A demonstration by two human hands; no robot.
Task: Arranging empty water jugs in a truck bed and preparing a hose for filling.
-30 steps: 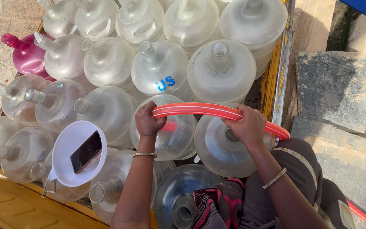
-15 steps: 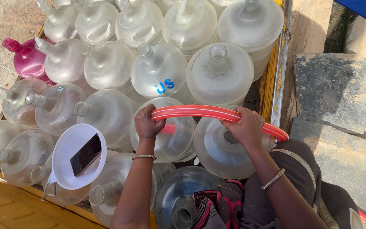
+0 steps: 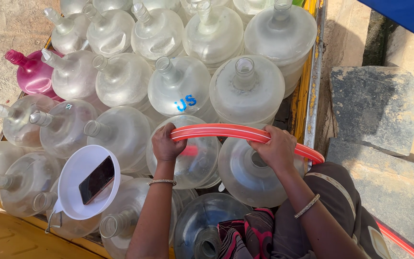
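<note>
The red hose (image 3: 235, 132) lies crosswise just above the clear water jugs (image 3: 245, 88), left hand (image 3: 166, 144) closed on its free end, right hand (image 3: 278, 149) gripping farther along, where it trails off right

Red hose (image 3: 245, 133) partly hidden under both hands; lower end cut off bottom-right.

A yellow cart bed (image 3: 307, 91) carries packed clear water jugs (image 3: 247, 91) and 1 pink jug (image 3: 32, 74).
</note>
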